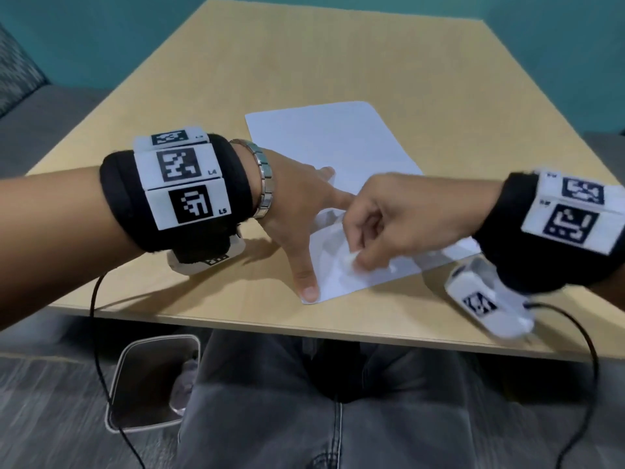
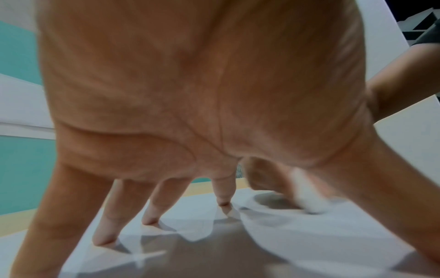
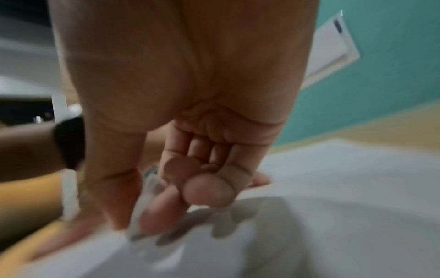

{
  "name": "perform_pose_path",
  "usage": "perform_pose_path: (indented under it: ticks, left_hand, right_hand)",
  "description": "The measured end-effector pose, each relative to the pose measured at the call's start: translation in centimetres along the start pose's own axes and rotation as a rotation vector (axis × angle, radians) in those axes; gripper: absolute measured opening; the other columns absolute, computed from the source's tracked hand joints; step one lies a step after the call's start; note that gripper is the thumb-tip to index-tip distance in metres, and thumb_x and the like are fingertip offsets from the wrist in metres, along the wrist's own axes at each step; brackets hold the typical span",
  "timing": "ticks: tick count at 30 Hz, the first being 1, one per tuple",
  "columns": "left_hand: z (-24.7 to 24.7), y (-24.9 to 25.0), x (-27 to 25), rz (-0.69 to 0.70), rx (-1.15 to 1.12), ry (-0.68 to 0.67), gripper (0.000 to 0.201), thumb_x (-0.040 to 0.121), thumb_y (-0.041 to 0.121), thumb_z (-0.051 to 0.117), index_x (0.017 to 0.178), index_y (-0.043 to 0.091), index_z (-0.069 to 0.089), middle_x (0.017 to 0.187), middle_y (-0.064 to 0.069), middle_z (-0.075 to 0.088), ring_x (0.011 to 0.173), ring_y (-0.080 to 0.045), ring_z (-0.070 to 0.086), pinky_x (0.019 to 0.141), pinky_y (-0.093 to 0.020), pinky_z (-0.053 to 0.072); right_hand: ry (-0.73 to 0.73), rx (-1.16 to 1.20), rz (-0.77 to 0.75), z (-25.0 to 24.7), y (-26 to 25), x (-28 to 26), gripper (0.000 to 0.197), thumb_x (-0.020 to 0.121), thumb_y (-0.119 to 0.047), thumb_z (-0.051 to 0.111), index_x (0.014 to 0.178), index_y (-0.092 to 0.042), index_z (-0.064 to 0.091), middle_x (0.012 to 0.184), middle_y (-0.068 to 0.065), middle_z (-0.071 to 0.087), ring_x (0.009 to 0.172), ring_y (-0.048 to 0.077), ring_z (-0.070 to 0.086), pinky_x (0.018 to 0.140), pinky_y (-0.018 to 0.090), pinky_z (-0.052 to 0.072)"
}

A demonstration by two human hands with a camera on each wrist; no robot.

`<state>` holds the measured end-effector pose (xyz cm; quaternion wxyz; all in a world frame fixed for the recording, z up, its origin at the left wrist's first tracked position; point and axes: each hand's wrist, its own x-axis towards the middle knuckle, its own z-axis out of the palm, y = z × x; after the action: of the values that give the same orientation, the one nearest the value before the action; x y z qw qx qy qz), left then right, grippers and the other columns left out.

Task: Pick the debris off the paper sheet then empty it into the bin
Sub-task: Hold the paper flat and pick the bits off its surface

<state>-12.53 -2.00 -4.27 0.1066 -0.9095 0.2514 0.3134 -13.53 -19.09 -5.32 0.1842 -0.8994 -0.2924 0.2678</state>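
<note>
A white paper sheet (image 1: 331,140) lies on the wooden table (image 1: 270,62). My left hand (image 1: 328,247) is spread flat, its straight fingers (image 2: 107,231) and thumb pressing the sheet's near left part. My right hand (image 1: 355,260) hovers over the sheet's near edge, thumb and forefinger pinching a small white scrap of debris (image 1: 350,256). In the right wrist view the blurred scrap (image 3: 145,197) shows between the thumb and forefinger, with the other fingers curled into the palm. The left wrist view shows the same scrap (image 2: 304,195) just above the paper (image 2: 309,244).
A small bin (image 1: 116,384) with a pale rim stands on the floor under the table's near edge, left of my knees. Wrist-camera cables hang off the table edge on both sides. A grey sofa (image 1: 50,106) stands at the left.
</note>
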Motion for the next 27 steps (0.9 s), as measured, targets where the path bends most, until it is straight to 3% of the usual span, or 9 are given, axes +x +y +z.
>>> perform_pose_path:
  ticks: [3, 7, 10, 12, 15, 18, 23, 25, 27]
  left_hand:
    - [0.0, 0.0, 0.1, -0.011, 0.007, -0.008, 0.129, 0.035, 0.085, 0.081, 0.137, 0.076, 0.002, 0.168, 0.002, -0.011, 0.152, -0.023, 0.019, 0.117, -0.05, 0.03]
    - [-0.1, 0.0, -0.1, -0.012, 0.004, -0.009, 0.124, 0.035, 0.084, 0.081, 0.133, 0.078, 0.005, 0.168, 0.004, -0.007, 0.151, -0.024, 0.022, 0.116, -0.048, 0.032]
    - [-0.1, 0.0, 0.0, -0.007, 0.009, -0.006, 0.13, 0.035, 0.085, 0.08, 0.137, 0.076, 0.0, 0.168, 0.004, -0.011, 0.153, -0.022, 0.017, 0.118, -0.049, 0.029]
    - [0.0, 0.1, 0.0, -0.013, 0.008, -0.003, 0.129, 0.034, 0.085, 0.08, 0.134, 0.078, -0.001, 0.168, 0.005, -0.008, 0.152, -0.023, 0.019, 0.117, -0.05, 0.03]
    - [0.0, 0.0, 0.0, -0.01, 0.006, -0.009, 0.124, 0.033, 0.085, 0.079, 0.13, 0.08, 0.002, 0.167, 0.005, -0.005, 0.15, -0.025, 0.023, 0.115, -0.049, 0.034]
    - [0.0, 0.0, 0.1, -0.004, 0.015, 0.0, 0.13, 0.033, 0.086, 0.079, 0.138, 0.076, 0.002, 0.167, 0.007, -0.006, 0.151, -0.023, 0.023, 0.115, -0.049, 0.033]
    - [0.0, -0.1, 0.0, 0.021, -0.023, 0.002, 0.102, 0.027, 0.089, 0.078, 0.113, 0.085, 0.023, 0.16, 0.011, 0.012, 0.142, -0.024, 0.035, 0.111, -0.048, 0.038]
    - [0.2, -0.3, 0.3, 0.038, -0.003, 0.006, 0.117, 0.024, 0.091, 0.075, 0.126, 0.081, 0.018, 0.162, 0.016, 0.006, 0.145, -0.021, 0.031, 0.113, -0.048, 0.036]
    - [0.3, -0.3, 0.3, 0.032, -0.013, 0.007, 0.111, 0.023, 0.093, 0.074, 0.12, 0.084, 0.021, 0.162, 0.017, 0.005, 0.146, -0.019, 0.03, 0.114, -0.047, 0.034]
  right_hand:
    - [0.126, -0.009, 0.054, -1.5, 1.1, 0.3, 0.01, 0.078, -0.018, 0.077, 0.069, -0.016, 0.072, 0.061, -0.002, 0.072, 0.052, 0.003, 0.057, 0.061, 0.023, 0.044]
    - [-0.062, 0.002, -0.017, 0.2, -0.3, -0.2, 0.013, 0.078, -0.018, 0.08, 0.07, -0.013, 0.072, 0.062, 0.004, 0.07, 0.052, 0.005, 0.055, 0.057, 0.022, 0.044]
    - [0.111, -0.032, 0.048, -1.3, 1.0, 0.3, 0.011, 0.076, -0.018, 0.078, 0.068, -0.015, 0.071, 0.06, 0.001, 0.072, 0.052, 0.005, 0.056, 0.061, 0.025, 0.046]
    - [0.08, -0.009, 0.038, -1.2, 0.9, 0.2, 0.012, 0.076, -0.018, 0.078, 0.068, -0.015, 0.07, 0.06, 0.0, 0.071, 0.053, 0.006, 0.056, 0.061, 0.026, 0.047]
    - [-0.062, -0.02, -0.009, -0.1, -0.2, -0.2, 0.014, 0.077, -0.019, 0.08, 0.068, -0.013, 0.071, 0.061, 0.002, 0.07, 0.053, 0.006, 0.055, 0.059, 0.027, 0.047]
    - [0.087, -0.033, 0.058, -1.3, 0.7, 0.3, 0.013, 0.076, -0.021, 0.079, 0.067, -0.016, 0.071, 0.061, 0.0, 0.072, 0.053, 0.004, 0.057, 0.066, 0.029, 0.048]
    - [0.002, -0.032, -0.002, -0.1, -0.5, 0.5, 0.012, 0.079, -0.021, 0.078, 0.072, -0.014, 0.072, 0.063, 0.001, 0.073, 0.054, 0.006, 0.059, 0.061, 0.026, 0.049]
    - [0.105, -0.048, 0.041, -0.9, -0.1, 0.8, 0.012, 0.079, -0.02, 0.077, 0.069, -0.016, 0.072, 0.062, 0.0, 0.073, 0.051, 0.002, 0.055, 0.06, 0.025, 0.046]
    - [0.117, -0.053, 0.05, -0.9, -0.1, 0.9, 0.012, 0.079, -0.021, 0.077, 0.07, -0.017, 0.071, 0.061, -0.002, 0.073, 0.05, 0.001, 0.055, 0.059, 0.024, 0.047]
